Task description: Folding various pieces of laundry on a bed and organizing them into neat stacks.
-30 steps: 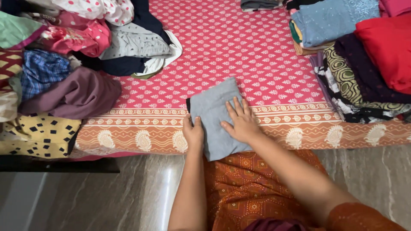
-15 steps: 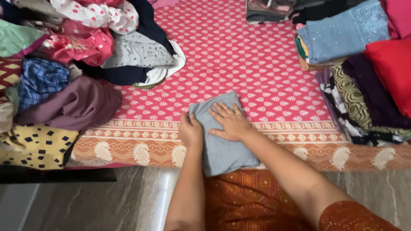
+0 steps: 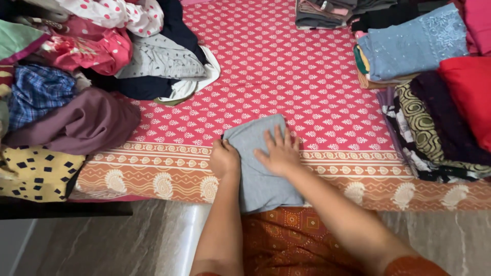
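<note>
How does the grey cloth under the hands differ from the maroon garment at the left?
The grey cloth is folded into a flat rectangle; the maroon garment lies rumpled in a heap. The grey cloth hangs over the bedspread's front edge, alone; the maroon garment sits among other loose clothes. The left hand and right hand rest on the grey cloth; nothing touches the maroon garment. Both are plain, unpatterned fabric.

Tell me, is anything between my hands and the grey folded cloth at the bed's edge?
Nothing visible is. The left hand grips the grey folded cloth at its left edge, and the right hand lies flat on top of it, fingers spread, in direct contact.
</note>
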